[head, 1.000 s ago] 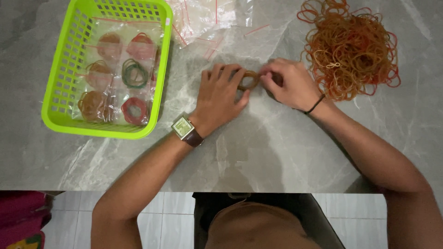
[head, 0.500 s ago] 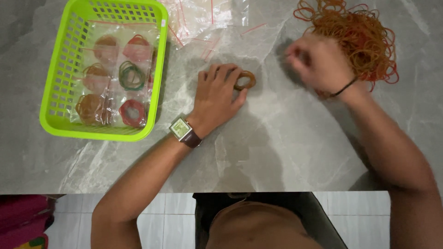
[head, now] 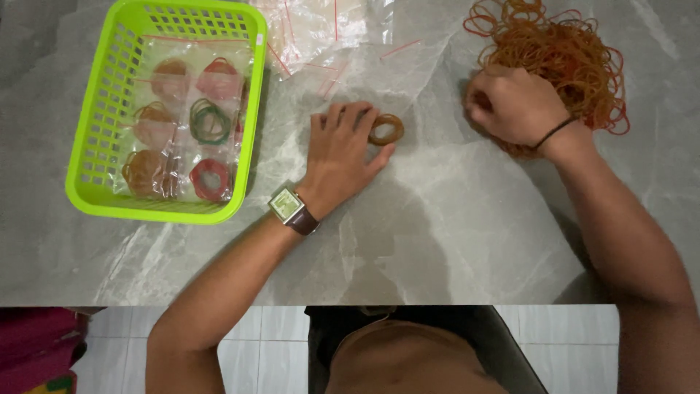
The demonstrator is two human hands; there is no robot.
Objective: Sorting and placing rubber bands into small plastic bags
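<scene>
Resting flat, fingers spread, left hand [head: 340, 155] touches small rubber-band bundle [head: 386, 129] mid-counter. Right hand [head: 512, 107] curled, digging into loose band pile [head: 561, 55] at far right corner. Six bagged bundles lie in green basket [head: 93, 157], far left; large pile remains unsorted.

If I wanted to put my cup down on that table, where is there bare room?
The widest bare stretch is the near edge of the grey table, between the two forearms. A smaller patch lies between the left hand and the right hand. It is crowded at the far side: green basket, clear bags and the rubber band pile.
</scene>
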